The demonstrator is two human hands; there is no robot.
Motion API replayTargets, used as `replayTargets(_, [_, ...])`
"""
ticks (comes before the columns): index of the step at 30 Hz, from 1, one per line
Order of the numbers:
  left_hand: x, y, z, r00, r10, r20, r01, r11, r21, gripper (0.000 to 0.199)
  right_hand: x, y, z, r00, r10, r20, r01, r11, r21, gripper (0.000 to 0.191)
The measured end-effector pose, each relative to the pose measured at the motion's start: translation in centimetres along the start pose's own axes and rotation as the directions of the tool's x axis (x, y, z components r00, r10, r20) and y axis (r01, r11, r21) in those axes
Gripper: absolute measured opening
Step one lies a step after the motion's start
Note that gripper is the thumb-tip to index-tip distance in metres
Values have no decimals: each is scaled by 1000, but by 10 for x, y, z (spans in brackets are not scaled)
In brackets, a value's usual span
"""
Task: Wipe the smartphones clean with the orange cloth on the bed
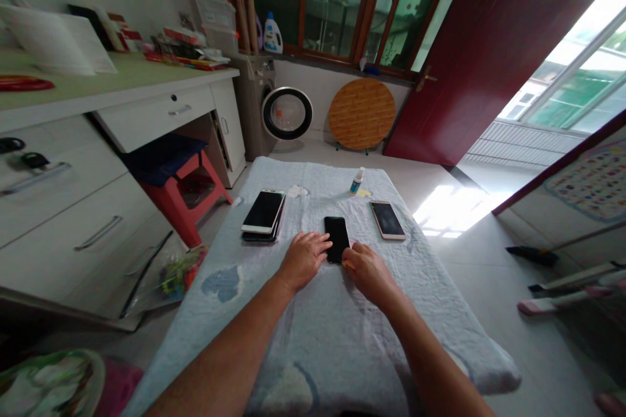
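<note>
The black smartphone (337, 234) lies flat on the tablecloth (313, 326). The left hand (306, 257), fingers extended, touches its 9 o'clock edge; the right hand (368, 268) curls at its 4 o'clock edge, grip unclear. Cloth separates it from the phone stack (265, 212) at 10, spray bottle (357, 182) at 1, gold-framed smartphone (388, 219) at 2.

Washing machine (251, 104) is standing with round door (287, 113) hanging open. Right of it, round wooden board (362, 113) is leaning; farther right, maroon door (476, 45) is standing open. Left of it, plastic boxes (216, 13) are sitting stacked; nearer than washing machine, red stool (170, 199) is standing.
</note>
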State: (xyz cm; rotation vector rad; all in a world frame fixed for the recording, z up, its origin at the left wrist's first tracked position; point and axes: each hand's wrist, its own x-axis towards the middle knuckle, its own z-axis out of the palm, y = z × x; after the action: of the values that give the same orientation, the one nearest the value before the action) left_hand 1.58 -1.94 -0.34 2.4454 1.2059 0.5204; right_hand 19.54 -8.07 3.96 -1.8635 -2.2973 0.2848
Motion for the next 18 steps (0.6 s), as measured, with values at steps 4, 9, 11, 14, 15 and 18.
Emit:
replayTargets(4, [0, 0, 0, 1000, 4, -9, -4, 1000, 3, 35, 6, -14, 8, 998, -63, -31, 62, 998, -16, 15])
replayTargets(9, [-1, 0, -2, 999, 37, -16, -37, 999, 0, 34, 8, -29, 16, 988, -144, -58, 148, 987, 60, 18])
replayTargets(11, [-1, -1, -3, 999, 41, -22, -41, 999, -9, 35, 5, -28, 16, 985, -156, -80, 165, 977, 132, 18])
replayTargets(14, [-1, -2, -2, 999, 32, -31, -32, 999, -21, 35, 0, -20, 15, 979, -188, -83, 202, 953, 225, 19])
replayTargets(15, [-1, -2, -2, 999, 28, -34, -29, 999, -23, 35, -2, -17, 15, 978, -193, -78, 206, 950, 235, 20])
replayTargets(18, [0, -3, -1, 999, 25, -40, -26, 999, -27, 33, -6, -11, 13, 986, -160, -45, 165, 971, 174, 22])
